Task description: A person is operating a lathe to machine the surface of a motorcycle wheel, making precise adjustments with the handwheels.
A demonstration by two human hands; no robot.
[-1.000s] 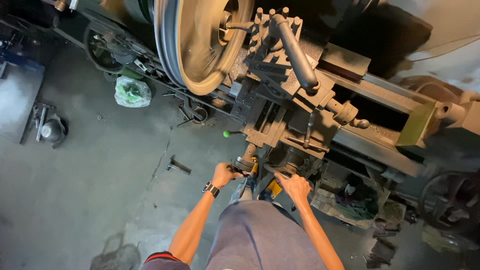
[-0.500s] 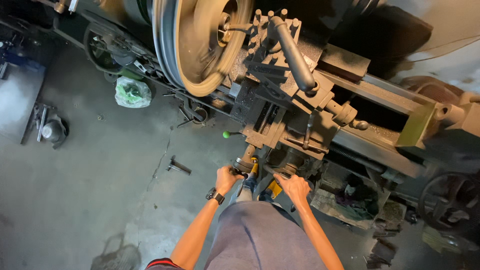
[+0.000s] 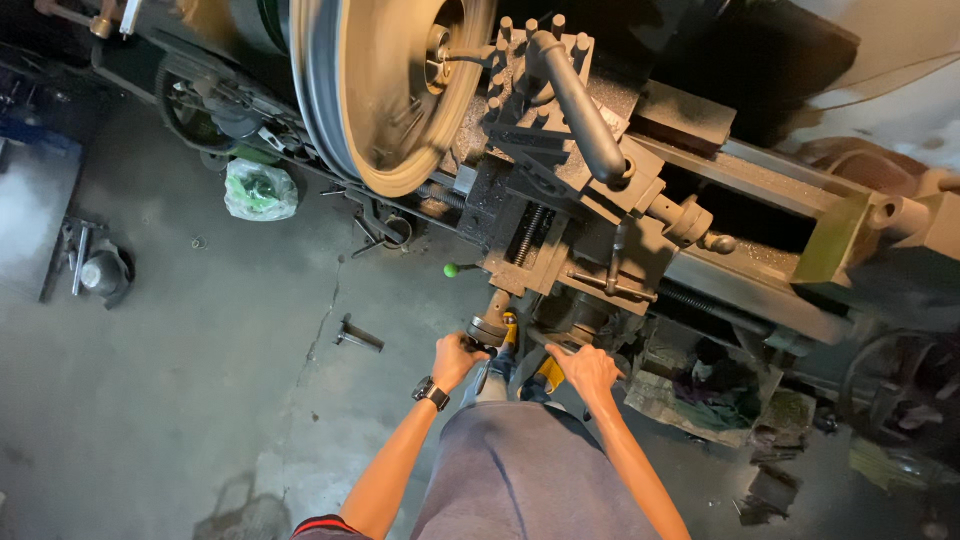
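On the open concrete floor (image 3: 180, 400) lie one green bag (image 3: 259, 189) and one loose tool (image 3: 358, 335). The left hand (image 3: 458, 360) is clenched on one lathe handle (image 3: 487, 328); the right hand (image 3: 585, 368) rests open-fingered on a second handle (image 3: 548, 340), below one spinning disc (image 3: 390, 80).

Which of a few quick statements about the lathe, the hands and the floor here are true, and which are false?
1. The left hand grips a handle at the lathe's front. True.
2. The big round workpiece stands still. False: it is blurred, spinning.
3. A wristwatch sits on the left wrist. True.
4. The right hand holds a hammer. False: it rests on a lathe control.
5. A green plastic bag lies on the floor. True.
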